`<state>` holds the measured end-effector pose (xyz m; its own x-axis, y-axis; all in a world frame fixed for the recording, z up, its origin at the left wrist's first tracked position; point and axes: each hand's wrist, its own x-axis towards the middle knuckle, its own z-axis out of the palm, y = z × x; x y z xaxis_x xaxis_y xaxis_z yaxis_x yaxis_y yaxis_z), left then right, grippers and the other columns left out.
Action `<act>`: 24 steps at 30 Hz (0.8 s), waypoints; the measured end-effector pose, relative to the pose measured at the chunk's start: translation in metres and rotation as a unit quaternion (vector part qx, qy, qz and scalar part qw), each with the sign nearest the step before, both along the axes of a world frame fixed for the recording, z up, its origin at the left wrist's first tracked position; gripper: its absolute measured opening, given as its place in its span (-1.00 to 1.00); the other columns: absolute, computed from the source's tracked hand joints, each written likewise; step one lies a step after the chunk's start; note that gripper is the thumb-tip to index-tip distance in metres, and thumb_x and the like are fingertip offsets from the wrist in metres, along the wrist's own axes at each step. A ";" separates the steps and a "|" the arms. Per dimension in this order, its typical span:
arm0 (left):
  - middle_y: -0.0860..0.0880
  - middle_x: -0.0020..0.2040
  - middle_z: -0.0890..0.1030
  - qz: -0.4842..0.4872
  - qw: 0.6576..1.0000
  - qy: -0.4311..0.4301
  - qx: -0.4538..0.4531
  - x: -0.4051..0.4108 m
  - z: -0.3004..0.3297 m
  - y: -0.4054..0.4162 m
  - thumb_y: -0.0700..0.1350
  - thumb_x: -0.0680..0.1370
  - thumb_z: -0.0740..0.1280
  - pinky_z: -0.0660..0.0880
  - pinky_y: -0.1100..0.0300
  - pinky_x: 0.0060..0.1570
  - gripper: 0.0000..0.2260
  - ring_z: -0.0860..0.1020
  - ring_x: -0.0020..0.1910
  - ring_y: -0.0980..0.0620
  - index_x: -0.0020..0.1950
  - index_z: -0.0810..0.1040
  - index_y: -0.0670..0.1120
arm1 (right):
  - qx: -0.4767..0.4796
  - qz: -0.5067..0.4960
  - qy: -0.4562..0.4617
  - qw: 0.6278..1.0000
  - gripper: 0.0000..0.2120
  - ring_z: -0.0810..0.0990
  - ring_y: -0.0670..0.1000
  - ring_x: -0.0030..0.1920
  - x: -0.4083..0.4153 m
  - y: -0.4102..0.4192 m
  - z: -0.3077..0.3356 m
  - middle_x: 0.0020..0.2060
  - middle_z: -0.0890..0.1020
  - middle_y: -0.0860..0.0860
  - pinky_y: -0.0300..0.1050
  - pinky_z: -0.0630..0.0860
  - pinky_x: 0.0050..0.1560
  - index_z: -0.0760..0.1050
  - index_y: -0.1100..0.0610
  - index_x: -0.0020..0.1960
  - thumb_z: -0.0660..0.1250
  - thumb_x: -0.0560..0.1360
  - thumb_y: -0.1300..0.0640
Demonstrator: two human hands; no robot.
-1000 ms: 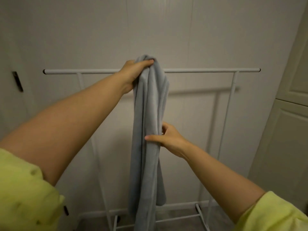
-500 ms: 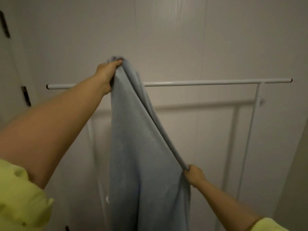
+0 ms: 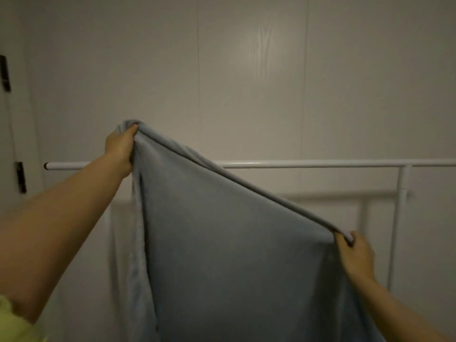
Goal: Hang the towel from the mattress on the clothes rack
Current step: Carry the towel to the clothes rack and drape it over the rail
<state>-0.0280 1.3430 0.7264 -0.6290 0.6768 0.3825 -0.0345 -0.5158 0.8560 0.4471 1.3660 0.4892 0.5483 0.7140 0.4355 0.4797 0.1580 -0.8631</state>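
At nine o'clock the left hand (image 3: 121, 150) is clenched on the grey-blue towel (image 3: 229, 255) at its top corner, raised above the white clothes rack (image 3: 320, 164). The spread towel hides the rack's middle and its left post — its lower edge is cut off. At four o'clock the right hand (image 3: 355, 255) pinches the other corner, farther right than half a second ago, with the cloth now wide.

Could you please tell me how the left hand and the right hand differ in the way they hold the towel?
The left hand is raised above the rack's top bar; the right hand sits well below it. The left hand bunches a gathered corner of the towel; the right hand pinches a taut edge. Both are closed on the same upper edge.
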 end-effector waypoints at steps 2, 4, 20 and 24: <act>-0.12 0.31 0.53 0.029 1.000 -0.001 -0.006 -0.007 0.002 0.010 0.02 0.48 0.41 0.48 0.11 0.12 -0.50 0.53 0.14 -0.08 0.37 0.45 -0.14 | 0.094 -0.022 -0.066 0.993 -0.86 0.58 0.34 -0.02 0.021 0.010 0.033 -0.10 0.59 0.35 0.12 0.46 -0.03 0.54 0.34 -0.04 0.33 0.53 0.24; -0.12 0.27 0.53 0.039 0.999 0.004 -0.018 -0.014 0.004 0.020 0.00 0.48 0.41 0.47 0.12 0.10 -0.50 0.51 0.08 -0.05 0.37 0.44 -0.15 | 0.159 -0.021 -0.124 0.979 -0.82 0.54 0.33 0.14 0.038 0.021 0.071 0.09 0.58 0.36 0.13 0.43 0.18 0.52 0.38 0.11 0.29 0.53 0.35; -0.29 -0.01 0.67 0.207 0.954 0.050 -0.213 -0.063 0.013 0.085 -0.11 0.49 0.24 0.64 -0.14 -0.17 -0.66 0.67 -0.08 -0.22 0.21 0.54 -0.21 | 0.148 -0.038 -0.505 0.849 -0.61 0.34 0.29 0.45 0.037 0.148 0.231 0.61 0.07 0.08 0.28 0.31 0.35 0.39 0.13 0.34 0.22 0.56 0.01; -0.24 -0.20 0.70 0.112 0.974 -0.098 -0.170 -0.087 0.033 0.108 -0.12 0.63 0.13 0.61 0.15 -0.47 -0.71 0.66 -0.47 -0.05 -0.04 0.53 -0.30 | 0.168 -0.012 -0.530 0.831 -0.50 0.28 0.25 0.49 0.012 0.172 0.239 0.63 -0.04 -0.04 0.27 0.23 0.41 0.28 -0.01 0.43 0.07 0.55 -0.17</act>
